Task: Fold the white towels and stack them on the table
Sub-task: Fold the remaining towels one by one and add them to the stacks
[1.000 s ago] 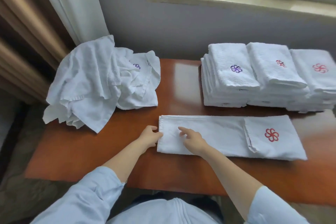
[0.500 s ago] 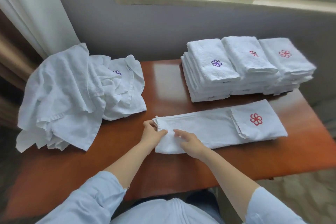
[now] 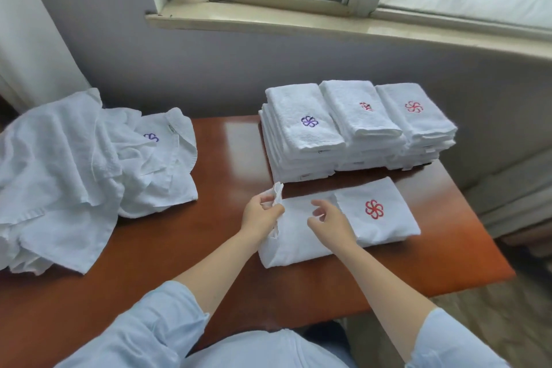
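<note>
Left grip (image 3: pixel 260 219) pinching 1 half-folded towel (image 3: pixel 388 228), right grip (image 3: pixel 332 222) released, 3 folded stacks (image 3: pixel 355 119), 1 unfolded heap (image 3: pixel 74 164)

Towels (image 3: pixel 301 236): white terry cloth, nubby, matt. Table (image 3: pixel 239 143): reddish wood, glossy, smooth. Windowsill (image 3: pixel 298 24): polished stone look.

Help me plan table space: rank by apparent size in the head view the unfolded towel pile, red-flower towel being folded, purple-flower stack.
1. unfolded towel pile
2. red-flower towel
3. purple-flower stack; it sits farther back, so 2 versus 3 is unsure.
</note>
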Tool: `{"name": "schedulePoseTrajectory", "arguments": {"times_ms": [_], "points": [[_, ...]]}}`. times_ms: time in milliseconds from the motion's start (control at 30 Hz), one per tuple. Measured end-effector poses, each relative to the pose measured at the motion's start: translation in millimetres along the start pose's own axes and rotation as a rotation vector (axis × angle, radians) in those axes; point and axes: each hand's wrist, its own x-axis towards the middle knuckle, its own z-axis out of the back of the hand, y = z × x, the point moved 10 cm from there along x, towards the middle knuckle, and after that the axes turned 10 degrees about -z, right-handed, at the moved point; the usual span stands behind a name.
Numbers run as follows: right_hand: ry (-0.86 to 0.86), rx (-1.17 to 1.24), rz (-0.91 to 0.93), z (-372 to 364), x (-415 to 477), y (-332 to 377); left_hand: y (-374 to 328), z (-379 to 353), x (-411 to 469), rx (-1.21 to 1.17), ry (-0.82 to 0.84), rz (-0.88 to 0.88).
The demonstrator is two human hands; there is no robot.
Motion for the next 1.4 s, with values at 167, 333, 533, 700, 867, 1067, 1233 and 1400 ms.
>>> {"name": "schedulePoseTrajectory", "arguments": {"times_ms": [167, 333, 533, 700, 867, 1067, 1233, 1400], "points": [[-0.087, -0.234, 0.0, 44, 37, -30, -5, -62, 5, 0.011, 0.033, 0.018], [0.028, -0.413, 0.041, 45, 64, -54, -2, -107, 3, 0.081, 0.022, 0.03], [0.176, -0.61, 0.175, 27, 80, -56, 16, -132, 5, 0.158, -0.043, 0.09], [0.224, -0.599, 0.203, 27, 90, -55, 29, -135, 8, 0.205, -0.126, 0.081], [0.34, -0.186, 0.111, 49, 103, -69, 23, -137, 7, 0.201, -0.191, 0.068], [0.253, 0.28, 0.085, 116, 112, -73, -17, -169, 12, 0.115, -0.246, -0.007], [0.214, 0.384, 0.101, 163, 121, -73, -39, -218, 19, 0.079, -0.204, -0.028], [0.199, 0.436, 0.108, 191, 131, -90, -36, -254, 27, 0.109, -0.171, -0.018]]}}
